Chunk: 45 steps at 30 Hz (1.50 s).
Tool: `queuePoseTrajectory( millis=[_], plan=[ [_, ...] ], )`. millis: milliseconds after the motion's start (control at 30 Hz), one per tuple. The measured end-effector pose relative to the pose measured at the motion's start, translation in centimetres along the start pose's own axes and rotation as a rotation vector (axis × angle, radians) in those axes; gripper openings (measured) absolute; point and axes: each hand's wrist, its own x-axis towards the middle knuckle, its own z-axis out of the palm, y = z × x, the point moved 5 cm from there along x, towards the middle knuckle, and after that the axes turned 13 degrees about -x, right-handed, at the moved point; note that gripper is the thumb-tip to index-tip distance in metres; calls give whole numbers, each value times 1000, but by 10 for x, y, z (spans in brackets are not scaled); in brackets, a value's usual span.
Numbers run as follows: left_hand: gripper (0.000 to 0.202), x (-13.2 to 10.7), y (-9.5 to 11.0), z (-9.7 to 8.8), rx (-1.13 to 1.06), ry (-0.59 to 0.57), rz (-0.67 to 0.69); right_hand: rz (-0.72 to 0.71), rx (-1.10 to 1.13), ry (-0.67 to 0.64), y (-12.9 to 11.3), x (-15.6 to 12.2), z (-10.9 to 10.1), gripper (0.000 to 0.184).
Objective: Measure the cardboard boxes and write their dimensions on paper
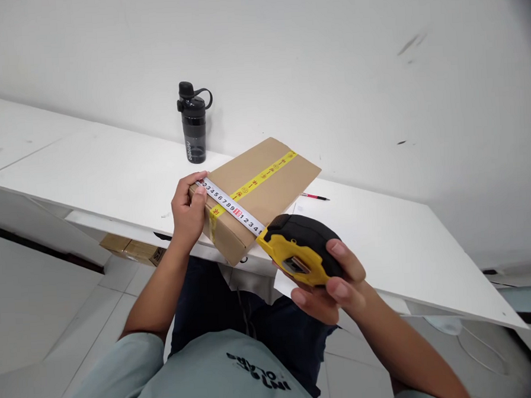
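A flat brown cardboard box point(265, 193) sealed with yellow printed tape lies on the white table point(113, 171), its near edge at the table's front. My left hand point(189, 210) is closed on the box's near left corner, pinning the end of a white measuring tape blade point(231, 207) there with the thumb. The blade runs along the box's near top edge to a yellow and black tape measure case point(301, 250). My right hand point(336, 284) grips that case from below, just off the box's right corner.
A dark water bottle point(194, 122) stands upright behind the box near the wall. A red pen point(315, 196) and a sheet of paper point(337, 210) lie right of the box. Another cardboard box point(132, 249) sits on the floor under the table.
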Motion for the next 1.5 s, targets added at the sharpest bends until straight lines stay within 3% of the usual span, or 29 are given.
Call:
queuePoseTrajectory(
  millis=[67, 133, 200, 233, 300, 333, 433, 500, 567, 600, 667, 733, 767, 833, 867, 933, 1033, 1167, 1367, 1500],
  plan=[
    [45, 2, -2, 4, -7, 24, -15, 18, 9, -22, 2, -15, 5, 92],
    [49, 4, -4, 7, -28, 46, -6, 37, -24, -94, 10, -32, 13, 98],
    [47, 7, -7, 9, -35, 67, 43, 116, -104, -188, 29, -50, 20, 81],
    [45, 10, -10, 9, -33, 76, 78, 189, -152, -241, 42, -60, 23, 63],
    [41, 23, -21, 10, -13, 81, 139, 382, -221, -404, 76, -85, 27, 32],
    [39, 33, -30, 11, 1, 73, 156, 495, -233, -500, 95, -99, 27, 29],
    [38, 75, -56, 19, 50, 43, 130, 798, -234, -746, 141, -144, 17, 44],
    [41, 98, -64, 25, 55, 38, 98, 935, -290, -752, 163, -169, -2, 63],
    [52, 101, -51, 36, 45, -21, 166, 1027, -371, -686, 178, -189, -26, 83],
    [57, 92, -38, 44, 42, -93, 249, 1069, -404, -649, 183, -198, -37, 91],
    [53, 50, -7, 67, 51, -304, 451, 1205, -443, -563, 192, -218, -57, 104],
    [41, -11, 13, 102, 81, -641, 528, 1393, -487, -466, 199, -241, -74, 116],
    [38, -45, 16, 124, 114, -878, 504, 1484, -516, -426, 200, -251, -80, 121],
    [41, -104, 10, 165, 155, -1313, 441, 1613, -571, -378, 201, -269, -85, 128],
    [50, -121, 0, 183, 205, -1430, 364, 1651, -587, -368, 199, -276, -84, 129],
    [70, -133, -32, 213, 365, -1543, 173, 1704, -595, -348, 195, -286, -82, 122],
    [81, -113, -84, 236, 570, -1524, -47, 1711, -593, -315, 189, -290, -76, 105],
    [91, -83, -124, 239, 641, -1490, -153, 1641, -587, -334, 190, -282, -64, 101],
    [103, -69, -142, 232, 702, -1384, -230, 1612, -588, -609, 197, -280, -34, 99],
    [83, -58, -137, 234, 662, -1341, -184, 1570, -632, -783, 202, -276, -16, 92]
  ],
)
